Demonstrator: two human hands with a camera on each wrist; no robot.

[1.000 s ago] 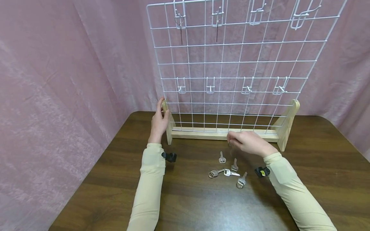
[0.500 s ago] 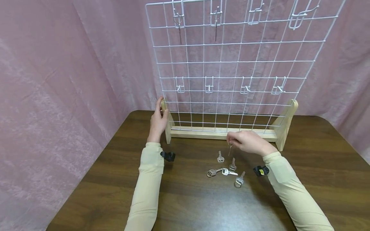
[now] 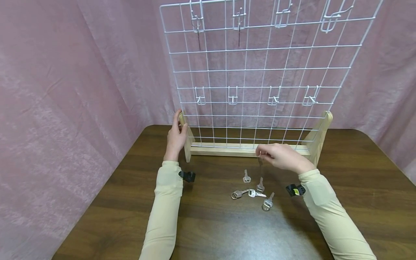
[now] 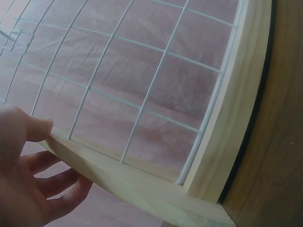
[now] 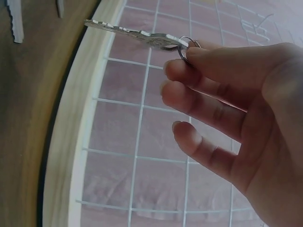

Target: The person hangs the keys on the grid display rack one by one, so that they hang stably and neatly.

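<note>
My right hand (image 3: 281,156) pinches a small metal ring (image 5: 182,51) between thumb and index finger, and a silver key (image 5: 142,35) dangles from it. In the head view this key hangs just in front of the rack's wooden base bar (image 3: 221,150). My left hand (image 3: 176,139) grips the upper end of the rack's left wooden side piece (image 4: 94,163), thumb on one face and fingers on the other. Below my right hand, several loose keys lie on the table, among them a key with a ring (image 3: 267,203) and a key pointing up the table (image 3: 246,177).
A white wire grid (image 3: 247,68) stands upright in the wooden base. Small hooks (image 3: 232,99) line its lower row. On the upper row, keys hang from two hooks, the left key (image 3: 199,38) and another key (image 3: 239,36). A pink curtain (image 3: 81,90) hangs behind.
My right hand has risen slightly, and the key under it, blurred before, now hangs down clearly. My left hand keeps its grip on the side piece. The head view has shifted a little.
</note>
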